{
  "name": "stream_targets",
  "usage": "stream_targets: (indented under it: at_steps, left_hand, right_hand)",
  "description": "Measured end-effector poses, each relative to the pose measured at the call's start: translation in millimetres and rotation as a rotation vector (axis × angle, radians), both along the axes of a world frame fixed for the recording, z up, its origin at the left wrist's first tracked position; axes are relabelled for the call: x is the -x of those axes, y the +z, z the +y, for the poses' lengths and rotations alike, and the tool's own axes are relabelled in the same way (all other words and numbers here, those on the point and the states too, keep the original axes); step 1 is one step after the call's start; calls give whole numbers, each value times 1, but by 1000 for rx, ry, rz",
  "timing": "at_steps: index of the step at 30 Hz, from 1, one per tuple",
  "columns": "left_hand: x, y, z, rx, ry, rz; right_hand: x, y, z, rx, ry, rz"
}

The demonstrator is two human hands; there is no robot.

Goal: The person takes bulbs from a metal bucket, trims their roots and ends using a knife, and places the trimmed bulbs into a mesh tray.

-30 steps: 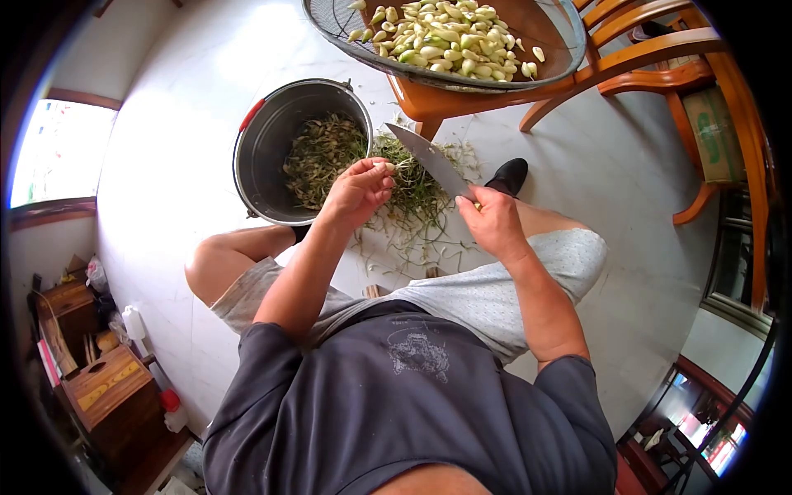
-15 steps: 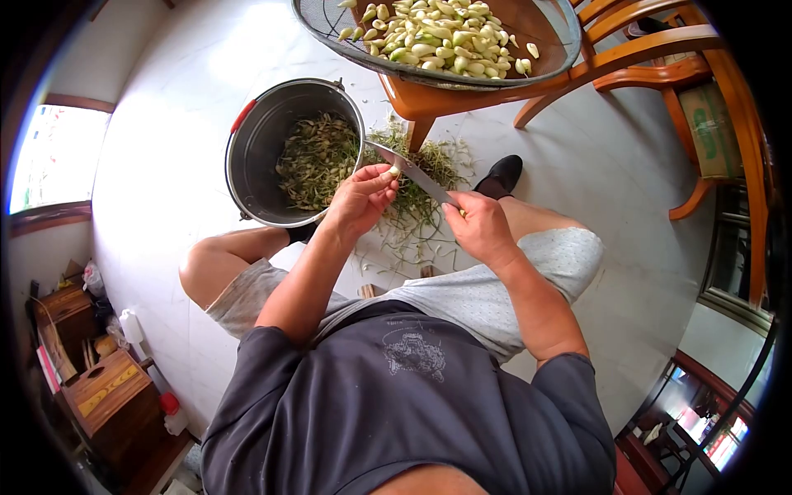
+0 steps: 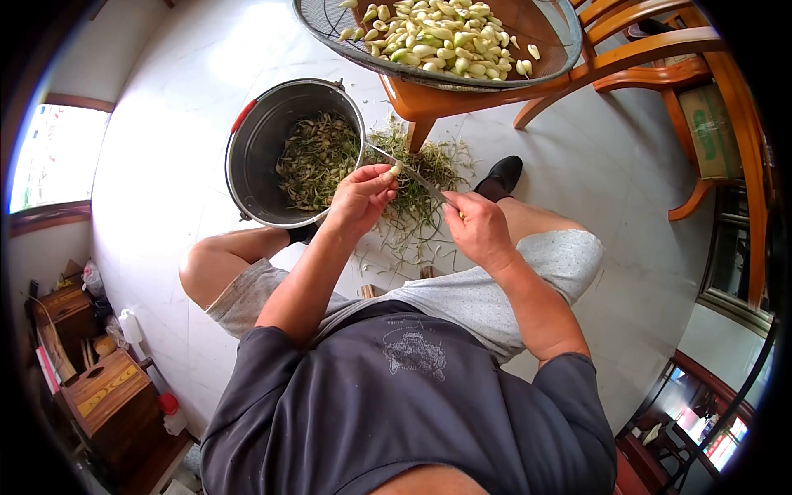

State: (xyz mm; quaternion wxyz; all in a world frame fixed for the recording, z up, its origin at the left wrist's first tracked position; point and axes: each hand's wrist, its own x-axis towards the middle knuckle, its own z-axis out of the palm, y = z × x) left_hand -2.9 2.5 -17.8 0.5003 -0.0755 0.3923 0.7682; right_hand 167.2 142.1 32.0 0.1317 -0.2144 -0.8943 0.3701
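Note:
Pinched between the fingertips of my left hand (image 3: 361, 198) is a small whitish onion-like bulb (image 3: 396, 168). My right hand (image 3: 480, 231) grips the handle of a knife (image 3: 423, 183), whose blade slants up and left, right at the bulb. Seen nearly edge-on, the blade looks narrow. A metal bucket (image 3: 241, 169) with a red grip stands just left of my left hand, and trimmings (image 3: 320, 153) lie inside it. More green and straw-coloured trimmings (image 3: 421, 219) are scattered on the floor below the knife.
A mesh basket (image 3: 346, 51) full of pale bulbs (image 3: 450, 37) rests on a wooden chair (image 3: 478, 101) ahead. More wooden furniture (image 3: 718, 49) stands at the right. Wooden boxes (image 3: 111, 388) sit at the lower left. My shoe (image 3: 505, 173) is beyond my right hand.
The knife has turned, so its broad side no longer faces me and the blade looks thinner. Both hands stay almost in place.

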Motion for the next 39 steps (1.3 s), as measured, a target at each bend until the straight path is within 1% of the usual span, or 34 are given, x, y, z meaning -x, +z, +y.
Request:
stream_targets:
  at_steps: [6,9,12,15,17,19,20,21,22,23,24,25,26,27,29,31,32,34,35,36,38,39]
  left_hand:
    - [0,0,-2,4,19,148]
    - [2,-2,-3,-47,27,194]
    - [4,3,-4,-135,24,234]
    - [9,15,-6,-214,-11,325]
    - [11,26,-4,-200,-6,329]
    - [17,47,-1,-155,-19,336]
    - [21,61,5,-120,-29,392]
    - [28,80,12,-35,-65,478]
    - [32,102,23,-16,-45,566]
    - [43,120,37,-34,-81,637]
    - [52,136,52,29,-91,732]
    - [65,142,66,-40,-133,866]
    - [76,158,78,2,-201,1090]
    - [88,160,94,-69,-161,1148]
    - [95,184,99,103,-104,1162]
    - [134,172,85,209,-228,1182]
    - [144,169,66,209,-257,1244]
    - [158,141,32,504,-262,1171]
    - [181,101,15,536,-353,1081]
    - [182,73,0,611,-305,931]
    - [189,13,-28,775,-338,860]
    - [192,-21,-41,801,-315,744]
  right_hand:
    - [-1,1,0,-18,13,4]
    - [-1,-1,0,-11,-3,24]
    - [-7,-20,15,15,-8,-439]
    - [-14,-17,22,89,-67,-419]
    - [-12,-8,23,98,-92,-419]
    - [-8,0,22,116,-105,-398]
    - [-7,2,22,126,-100,-383]
    - [-6,3,22,137,-91,-369]
    - [-4,2,22,129,-73,-367]
    - [-3,1,22,122,-53,-368]
    - [-3,1,22,113,-34,-370]
    - [-4,0,22,113,-36,-362]
    - [-4,-2,22,112,-38,-355]
    - [-4,-3,22,113,-40,-348]
    - [-7,-2,24,102,-39,-334]
    - [-8,1,26,98,-48,-333]
    - [-9,3,27,100,-56,-340]
    - [-9,5,27,111,-65,-320]
    - [-8,7,27,122,-51,-339]
    - [-7,11,28,132,-37,-359]
    - [-5,7,26,139,-37,-412]
    - [-3,6,25,141,-27,-429]
